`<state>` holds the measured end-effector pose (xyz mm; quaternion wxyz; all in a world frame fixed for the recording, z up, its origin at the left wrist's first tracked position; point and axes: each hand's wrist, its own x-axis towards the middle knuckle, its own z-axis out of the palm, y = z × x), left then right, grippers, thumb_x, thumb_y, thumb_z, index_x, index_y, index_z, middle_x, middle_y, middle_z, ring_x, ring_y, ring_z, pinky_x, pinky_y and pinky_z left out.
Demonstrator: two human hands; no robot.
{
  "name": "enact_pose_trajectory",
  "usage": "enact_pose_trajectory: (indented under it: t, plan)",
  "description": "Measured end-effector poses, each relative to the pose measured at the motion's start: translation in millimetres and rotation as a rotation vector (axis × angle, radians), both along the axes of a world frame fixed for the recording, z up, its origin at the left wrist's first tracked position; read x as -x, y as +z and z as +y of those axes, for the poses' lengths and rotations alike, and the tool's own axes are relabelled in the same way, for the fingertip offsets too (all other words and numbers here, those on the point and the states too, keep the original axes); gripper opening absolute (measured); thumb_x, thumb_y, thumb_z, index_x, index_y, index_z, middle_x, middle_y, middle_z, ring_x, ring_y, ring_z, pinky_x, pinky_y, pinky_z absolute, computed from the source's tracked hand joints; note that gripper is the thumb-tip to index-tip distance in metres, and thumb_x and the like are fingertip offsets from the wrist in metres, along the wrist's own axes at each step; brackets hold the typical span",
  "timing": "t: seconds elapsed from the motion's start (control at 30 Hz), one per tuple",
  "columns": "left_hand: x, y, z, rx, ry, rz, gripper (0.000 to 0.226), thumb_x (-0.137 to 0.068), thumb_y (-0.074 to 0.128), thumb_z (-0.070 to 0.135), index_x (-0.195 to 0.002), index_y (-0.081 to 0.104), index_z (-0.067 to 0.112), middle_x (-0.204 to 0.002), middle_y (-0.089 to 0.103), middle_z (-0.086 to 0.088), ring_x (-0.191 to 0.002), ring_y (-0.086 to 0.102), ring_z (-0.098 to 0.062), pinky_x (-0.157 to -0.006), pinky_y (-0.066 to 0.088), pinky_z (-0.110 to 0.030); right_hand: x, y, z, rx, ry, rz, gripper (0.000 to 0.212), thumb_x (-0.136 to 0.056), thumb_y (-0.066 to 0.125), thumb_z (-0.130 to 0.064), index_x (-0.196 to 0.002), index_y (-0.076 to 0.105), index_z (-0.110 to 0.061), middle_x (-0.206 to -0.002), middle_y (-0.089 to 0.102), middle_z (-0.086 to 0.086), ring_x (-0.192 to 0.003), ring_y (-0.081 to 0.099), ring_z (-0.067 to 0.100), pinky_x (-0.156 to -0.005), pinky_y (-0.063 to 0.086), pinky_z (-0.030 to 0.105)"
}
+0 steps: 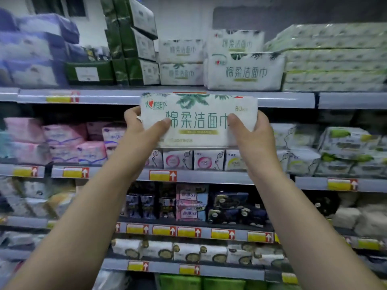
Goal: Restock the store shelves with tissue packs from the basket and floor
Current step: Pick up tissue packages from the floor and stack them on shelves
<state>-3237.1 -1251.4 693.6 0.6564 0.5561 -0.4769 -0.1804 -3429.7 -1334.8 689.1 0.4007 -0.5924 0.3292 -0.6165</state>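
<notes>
Two bare forearms reach up from the bottom of the view. The left hand (144, 126) and the right hand (249, 130) hold between them one white soft plastic tissue pack with green characters and green leaves (199, 120). Each grip is clamped on one end of the pack: the thumb lies on the front face and the other fingers go round the end. The pack is in the air, upright, with its top edge in front of the rail of the grey metal top shelf (125, 97). On this shelf stand stacked white packs of the same print (245, 72), with dark green packs (136, 45) to their left. The shelf below carries pink packs (62, 141).
</notes>
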Motion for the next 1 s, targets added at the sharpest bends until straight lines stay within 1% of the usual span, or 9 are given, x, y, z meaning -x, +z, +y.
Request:
enact_pose_trajectory:
  t: [0.1, 0.2, 0.4, 0.47, 0.53, 0.6, 0.73, 0.9, 1.0]
  plan:
    - [8, 24, -20, 0.038, -0.086, -0.015, 0.050, -0.095, 0.060, 0.030, -0.132, 0.028, 0.025, -0.112, 0.063, 0.014, -0.102, 0.065, -0.006, -0.089, 0.050, -0.028, 15, 26, -9, 0.055, -0.050, -0.012, 0.030, -0.089, 0.069, -0.032, -0.115, 0.057, -0.023, -0.109, 0.068, -0.009, -0.100, 0.066, 0.008, -0.087, 0.055, 0.031]
    - [17, 50, -42, 0.086, -0.153, -0.052, 0.051, -0.095, 0.061, 0.029, -0.133, 0.028, 0.026, -0.115, 0.062, 0.014, -0.106, 0.065, -0.009, -0.099, 0.050, -0.038, 28, 52, -21, 0.117, -0.104, -0.026, 0.038, -0.088, 0.070, -0.031, -0.122, 0.055, -0.021, -0.111, 0.067, -0.011, -0.099, 0.064, 0.004, -0.082, 0.052, 0.022]
    - [28, 104, -104, 0.205, -0.181, -0.224, 0.058, -0.094, 0.063, 0.021, -0.140, 0.027, 0.020, -0.130, 0.056, 0.007, -0.112, 0.058, -0.003, -0.099, 0.045, -0.027, 45, 114, -69, 0.294, -0.183, -0.038, 0.037, -0.088, 0.071, -0.027, -0.119, 0.051, -0.020, -0.112, 0.066, -0.008, -0.098, 0.065, 0.004, -0.081, 0.055, 0.023]
    - [27, 121, -128, 0.195, -0.184, -0.268, 0.064, -0.091, 0.066, 0.029, -0.141, 0.026, 0.024, -0.135, 0.051, 0.005, -0.115, 0.055, -0.004, -0.102, 0.043, -0.030, 49, 134, -90, 0.336, -0.193, -0.041, 0.037, -0.088, 0.070, -0.026, -0.119, 0.050, -0.022, -0.112, 0.065, -0.008, -0.100, 0.065, 0.005, -0.082, 0.056, 0.024]
    - [26, 138, -153, 0.183, -0.153, -0.294, 0.078, -0.076, 0.071, 0.050, -0.140, 0.027, 0.036, -0.139, 0.048, 0.003, -0.122, 0.052, -0.013, -0.108, 0.040, -0.041, 52, 153, -112, 0.369, -0.209, -0.018, 0.032, -0.090, 0.069, -0.026, -0.114, 0.048, -0.027, -0.106, 0.064, -0.013, -0.096, 0.064, 0.002, -0.080, 0.055, 0.023]
    - [25, 154, -178, 0.188, -0.112, -0.311, 0.085, -0.062, 0.068, 0.060, -0.136, 0.029, 0.044, -0.138, 0.047, 0.002, -0.125, 0.050, -0.018, -0.108, 0.039, -0.049, 52, 168, -137, 0.390, -0.243, 0.010, 0.028, -0.090, 0.068, -0.027, -0.110, 0.049, -0.030, -0.103, 0.062, -0.015, -0.094, 0.062, 0.000, -0.079, 0.054, 0.022]
    - [27, 174, -219, 0.195, -0.079, -0.318, 0.089, -0.056, 0.065, 0.062, -0.137, 0.033, 0.041, -0.134, 0.050, 0.000, -0.120, 0.054, -0.020, -0.104, 0.045, -0.050, 49, 186, -185, 0.421, -0.381, 0.108, 0.039, -0.086, 0.071, -0.027, -0.121, 0.055, -0.016, -0.121, 0.054, 0.001, -0.108, 0.057, 0.015, -0.090, 0.049, 0.029]
    - [31, 166, -254, 0.153, -0.089, -0.250, 0.063, -0.084, 0.068, 0.041, -0.138, 0.039, 0.030, -0.131, 0.056, 0.000, -0.114, 0.059, -0.023, -0.097, 0.051, -0.050, 44, 179, -218, 0.439, -0.434, 0.212, 0.051, -0.086, 0.071, -0.020, -0.130, 0.044, -0.017, -0.118, 0.058, -0.001, -0.103, 0.055, 0.016, -0.081, 0.039, 0.024]
    - [30, 161, -268, 0.136, -0.040, -0.235, 0.083, -0.062, 0.062, 0.066, -0.136, 0.037, 0.037, -0.133, 0.053, 0.002, -0.114, 0.059, -0.023, -0.097, 0.050, -0.051, 39, 176, -231, 0.491, -0.516, 0.324, 0.070, -0.090, 0.067, -0.025, -0.146, 0.028, -0.011, -0.135, 0.054, 0.005, -0.118, 0.053, 0.023, -0.089, 0.042, 0.030]
